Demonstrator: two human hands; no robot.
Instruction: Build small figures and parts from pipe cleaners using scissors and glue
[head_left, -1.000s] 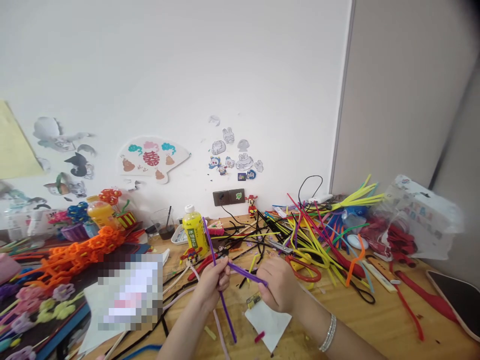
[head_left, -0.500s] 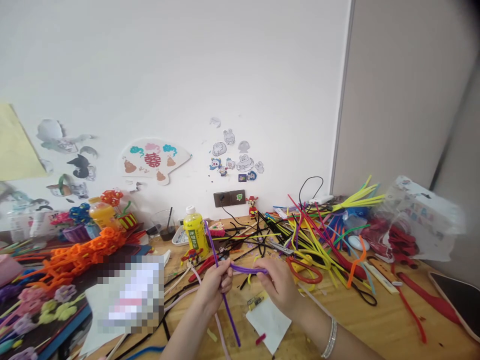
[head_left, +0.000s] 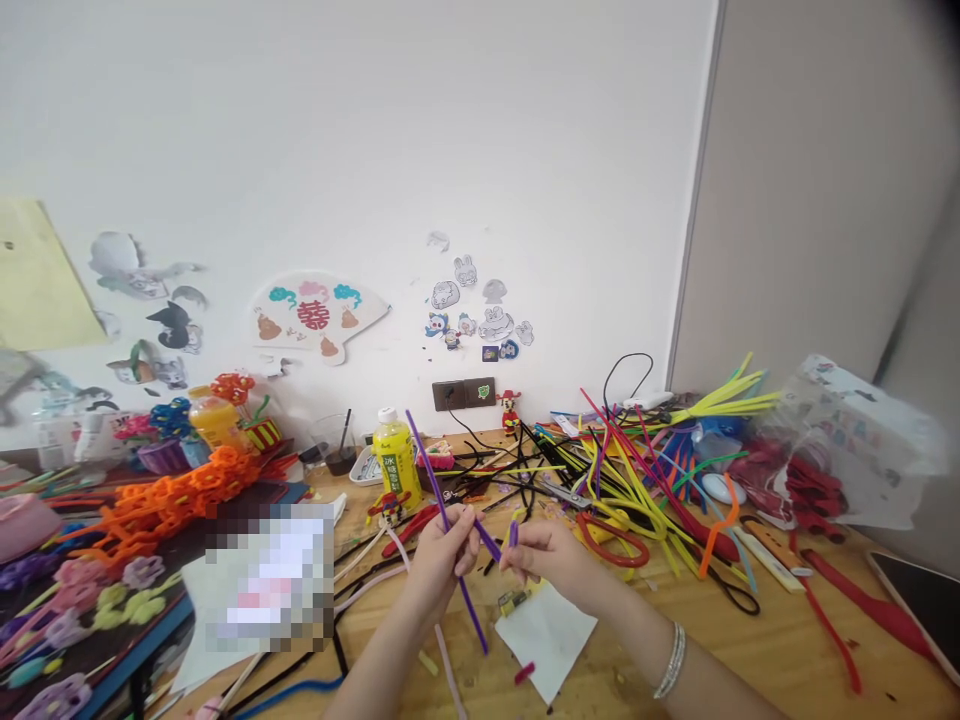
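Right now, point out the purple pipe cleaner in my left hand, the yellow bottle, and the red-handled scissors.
Purple pipe cleaner point(head_left: 429, 478): head view, on its upper stretch, sticking up free.
Yellow bottle point(head_left: 397, 468): head view, on the middle of its label.
Red-handled scissors point(head_left: 613, 545): head view, on a red loop handle.
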